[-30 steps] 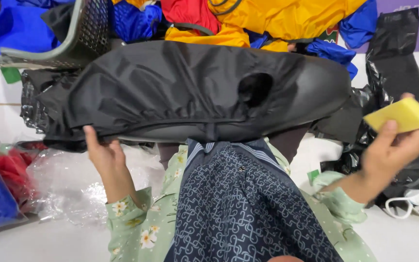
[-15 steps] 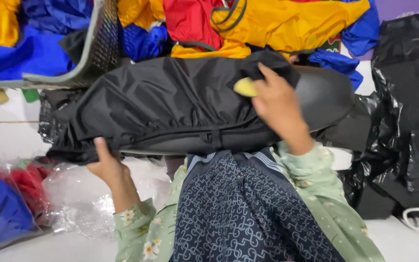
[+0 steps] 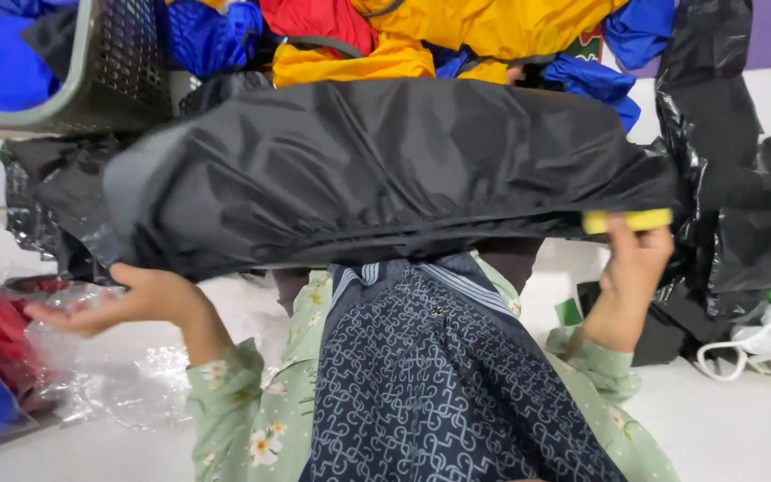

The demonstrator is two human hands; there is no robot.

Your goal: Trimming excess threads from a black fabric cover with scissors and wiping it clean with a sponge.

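Observation:
A large black nylon bag [image 3: 385,170] lies across my lap, bulging and wrinkled. My left hand [image 3: 127,299] sits under its lower left edge, palm up with fingers spread, propping it. At the bag's lower right edge my right hand [image 3: 635,254] grips a yellow sponge-like block [image 3: 628,220] and presses it against the fabric. Both sleeves are pale green with flowers, and a dark patterned cloth [image 3: 439,384] covers my lap.
A grey plastic basket [image 3: 91,80] with blue cloth stands at the top left. Yellow, red and blue garments [image 3: 457,36] pile behind the bag. Crumpled black plastic [image 3: 742,223] lies on the right; clear plastic bags [image 3: 64,375] with red and blue items lie on the left.
My right hand has carried the yellow block from the top of the bag down to its lower right edge. My left hand has turned palm up under the left edge.

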